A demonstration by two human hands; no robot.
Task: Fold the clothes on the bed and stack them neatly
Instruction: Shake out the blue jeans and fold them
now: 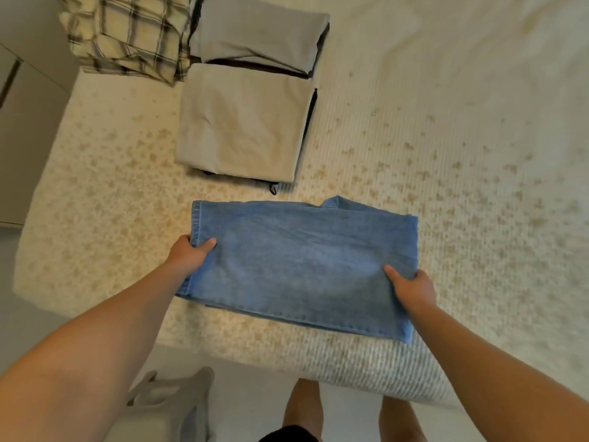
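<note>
Folded blue jeans (302, 263) lie flat on the bed (462, 154), near its front edge. Long axis runs left-right, tilted a little so the right end sits closer to the front edge. Hemmed edge is at the left end; a bit of fabric pokes up at the far right corner.

Left hand (188, 253) pinches the jeans' left edge, thumb on top, fingers curled underneath. Right hand (411, 288) grips the jeans' right end near the front corner, thumb on top, fingers hidden under the denim.

Beyond the jeans, apart from them: a folded beige garment (242, 122) with a dark layer showing under it. Another folded grey-beige piece (261, 33) lies just behind that one, touching it. A plaid cloth (127, 36) lies left of that far piece, at the bed's left edge.

Bare bedspread spreads wide to the right of the jeans, and a narrower strip to their left. Grey cloth (172, 406) lies on the floor below the bed's front edge, left of the person's legs (302, 406).
</note>
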